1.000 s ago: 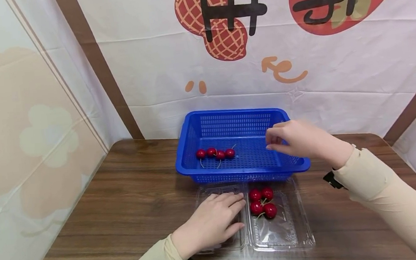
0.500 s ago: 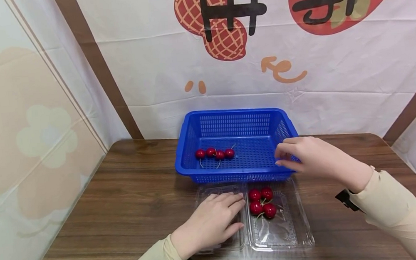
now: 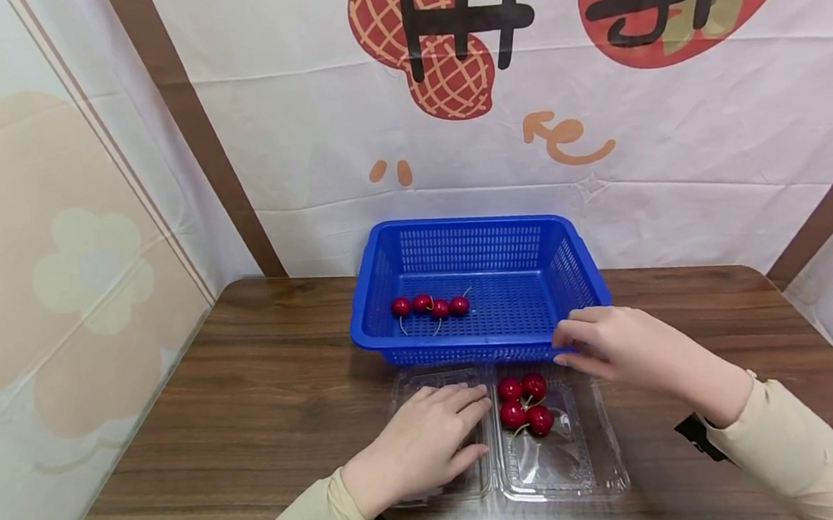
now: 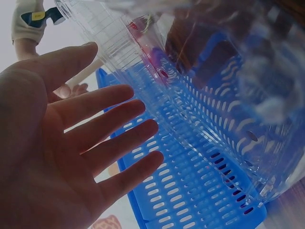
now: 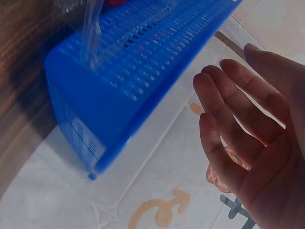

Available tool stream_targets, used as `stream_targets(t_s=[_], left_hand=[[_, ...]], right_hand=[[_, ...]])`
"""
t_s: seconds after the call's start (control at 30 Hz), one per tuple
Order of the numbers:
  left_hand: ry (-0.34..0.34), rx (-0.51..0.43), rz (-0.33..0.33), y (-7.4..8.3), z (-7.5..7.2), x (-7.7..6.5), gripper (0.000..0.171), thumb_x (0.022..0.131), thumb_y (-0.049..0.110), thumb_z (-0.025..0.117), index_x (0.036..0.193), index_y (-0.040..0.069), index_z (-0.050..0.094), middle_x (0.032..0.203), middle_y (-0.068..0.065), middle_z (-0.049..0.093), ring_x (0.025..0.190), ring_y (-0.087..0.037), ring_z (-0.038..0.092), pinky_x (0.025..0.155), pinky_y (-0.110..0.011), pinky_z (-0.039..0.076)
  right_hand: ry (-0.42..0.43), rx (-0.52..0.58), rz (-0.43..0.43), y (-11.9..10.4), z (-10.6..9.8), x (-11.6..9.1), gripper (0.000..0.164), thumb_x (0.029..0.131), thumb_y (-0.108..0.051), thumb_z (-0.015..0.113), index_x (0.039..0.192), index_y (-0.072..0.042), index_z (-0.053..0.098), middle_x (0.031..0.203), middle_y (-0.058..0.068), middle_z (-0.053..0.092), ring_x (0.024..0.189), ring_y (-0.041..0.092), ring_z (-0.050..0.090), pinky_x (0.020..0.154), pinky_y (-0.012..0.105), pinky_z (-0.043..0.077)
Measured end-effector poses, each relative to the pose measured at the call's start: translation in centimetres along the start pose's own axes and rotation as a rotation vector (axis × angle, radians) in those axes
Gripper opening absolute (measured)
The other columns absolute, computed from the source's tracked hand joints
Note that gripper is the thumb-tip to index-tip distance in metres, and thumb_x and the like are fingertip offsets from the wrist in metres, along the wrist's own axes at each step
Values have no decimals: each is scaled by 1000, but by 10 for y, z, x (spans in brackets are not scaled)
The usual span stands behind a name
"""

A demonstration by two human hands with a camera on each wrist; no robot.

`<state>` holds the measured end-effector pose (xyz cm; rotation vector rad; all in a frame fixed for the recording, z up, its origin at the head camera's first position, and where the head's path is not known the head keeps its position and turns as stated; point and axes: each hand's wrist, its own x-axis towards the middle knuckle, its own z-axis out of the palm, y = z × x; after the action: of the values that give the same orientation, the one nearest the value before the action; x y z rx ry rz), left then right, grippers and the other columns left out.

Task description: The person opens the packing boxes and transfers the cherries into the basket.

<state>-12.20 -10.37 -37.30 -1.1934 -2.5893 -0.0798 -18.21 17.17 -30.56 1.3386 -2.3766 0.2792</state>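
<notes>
Wood-grain worktop (image 3: pixel 265 408). Left hand (image 3: pixel 422 443) over clear clamshell's (image 3: pixel 553 473) left half, fingers straight. Four cherries (image 3: pixel 540 420) in right half — probably light, slick, bruisable; pinch sides gently. Right hand (image 3: pixel 624 349) empty, fingers loosely bent — by blue basket (image 3: pixel 470 344), four more cherries (image 3: pixel 440 309) inside.

Glossy red cherries (image 3: pixel 540 420), clear plastic clamshell (image 3: pixel 557 472), blue plastic basket (image 3: pixel 469 341)
</notes>
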Motion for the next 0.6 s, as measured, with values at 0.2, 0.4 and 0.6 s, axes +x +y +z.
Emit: stream_targets(t_s=[0.2, 0.4, 0.6], left_hand=[[-1, -3, 0, 0, 0, 0, 50, 85, 44, 57, 122, 10, 60, 128, -5, 58, 115, -24, 52, 87, -44, 48], [8, -2, 1, 0, 0, 0, 50, 85, 43, 58, 122, 10, 60, 127, -5, 59, 115, -24, 52, 87, -44, 49], [6, -10, 3, 1, 0, 0, 50, 85, 44, 57, 122, 10, 60, 127, -5, 59, 115, -24, 52, 87, -45, 49]], right_hand=[[7, 27, -10, -5, 8, -6, 11, 76, -22, 72, 82, -21, 63, 73, -13, 56, 60, -1, 49, 49, 23, 47], [-12, 57, -34, -8, 18, -9, 11, 76, -20, 72, 82, -19, 62, 73, -12, 56, 62, 0, 51, 51, 24, 48], [-71, 98, -29, -10, 31, -14, 10, 77, -21, 71, 81, -20, 62, 75, -10, 58, 65, 3, 54, 54, 25, 49]])
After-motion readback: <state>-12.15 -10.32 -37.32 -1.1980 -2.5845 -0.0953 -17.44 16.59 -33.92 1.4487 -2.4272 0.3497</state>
